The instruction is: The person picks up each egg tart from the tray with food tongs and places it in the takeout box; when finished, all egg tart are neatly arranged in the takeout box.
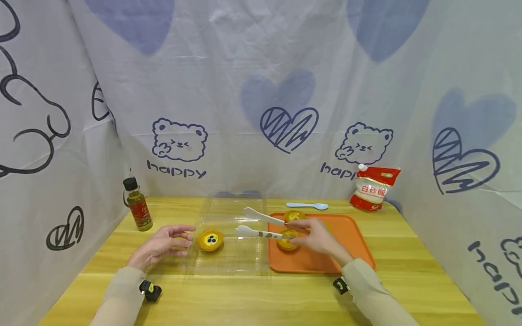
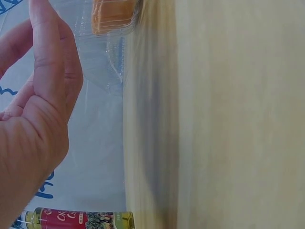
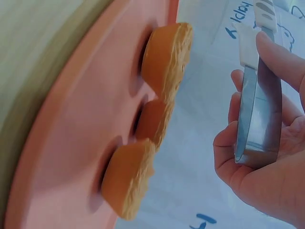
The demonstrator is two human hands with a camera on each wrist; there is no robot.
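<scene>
In the head view, my right hand (image 1: 318, 235) grips a pair of tongs (image 1: 265, 234) above the orange tray (image 1: 359, 256). The white tong tips point left over the clear plastic container and stand apart, with nothing between them. Three egg tarts sit on the tray; the right wrist view shows the near tart (image 3: 126, 179), the middle tart (image 3: 153, 121) and the far tart (image 3: 164, 62). Inside the open clear container (image 1: 242, 260), toward its left side, lies a tart with dark berries (image 1: 210, 240). My left hand (image 1: 168, 244), fingers loosely bent, hovers by the container's left edge holding nothing.
A bottle with a red label (image 1: 140, 212) stands at the back left. Behind the tray lies a pale blue spoon (image 1: 307, 206). A red and white sugar bag (image 1: 372, 189) stands at the back right. Printed cloth (image 1: 228, 158) encloses the wooden table (image 1: 244, 301).
</scene>
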